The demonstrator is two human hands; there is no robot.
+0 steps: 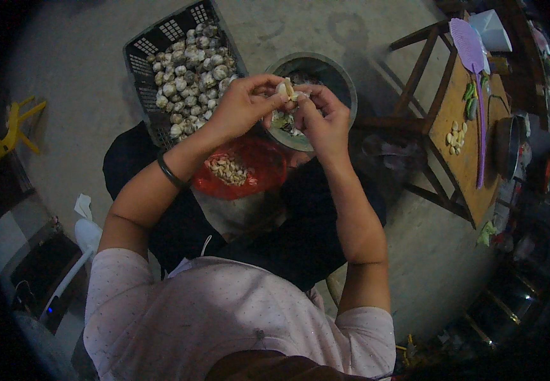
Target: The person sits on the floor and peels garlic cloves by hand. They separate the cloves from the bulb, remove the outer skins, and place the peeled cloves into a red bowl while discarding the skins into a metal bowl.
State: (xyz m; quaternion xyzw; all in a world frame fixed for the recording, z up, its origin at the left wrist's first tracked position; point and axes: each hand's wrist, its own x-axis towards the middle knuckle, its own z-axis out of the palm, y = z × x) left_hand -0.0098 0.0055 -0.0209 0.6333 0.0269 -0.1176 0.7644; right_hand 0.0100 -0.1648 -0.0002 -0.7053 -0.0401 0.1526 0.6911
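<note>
Between the fingertips of both hands is a partly peeled piece of garlic (285, 89). My left hand (251, 97) pinches it from the left. From the other side the thumb and fingers of my right hand (324, 112) grip its edge or skin; exactly which cannot be made out. Both hands hang over the near rim of a round basin (352, 102) with garlic skins (288, 125) inside. Left of it a black plastic crate (139, 83) is full of whole garlic bulbs (191, 71). Loose cloves (229, 170) lie in a red basin (270, 164) below my left wrist.
On the right, a wooden table (446, 114) carries garlic cloves (455, 138), green peppers (470, 100), a purple fly swatter (467, 45) and a metal pan (505, 147). A yellow stand (15, 128) and a white lamp-like object (84, 238) are at the left.
</note>
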